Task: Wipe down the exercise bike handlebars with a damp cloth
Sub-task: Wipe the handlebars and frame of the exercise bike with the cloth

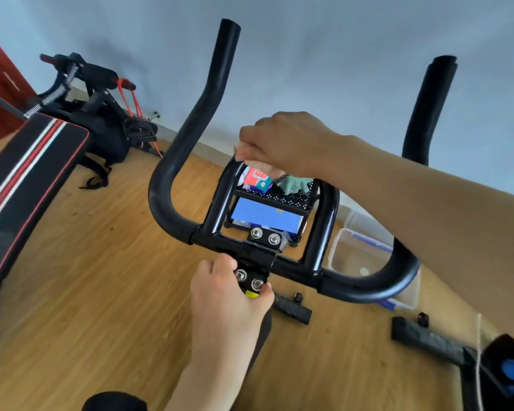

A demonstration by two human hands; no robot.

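Right hand point(288, 143) closed on pink cloth point(258, 163), pressing it onto top of the inner loop of the black handlebars point(172, 185). Left hand point(229, 301) gripped around the bolted clamp point(255, 262) at the bar centre. Behind the bars: black rack point(282, 200) with boxes, clear tub point(353, 253) on wood floor point(101, 277). Striped bench point(21, 179) at left.

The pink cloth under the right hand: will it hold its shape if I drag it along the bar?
Probably not. The cloth looks limp, bunched under the right hand and draping over the centre loop bar. It likely wraps the tube easily, but loose edges may trail or snag.
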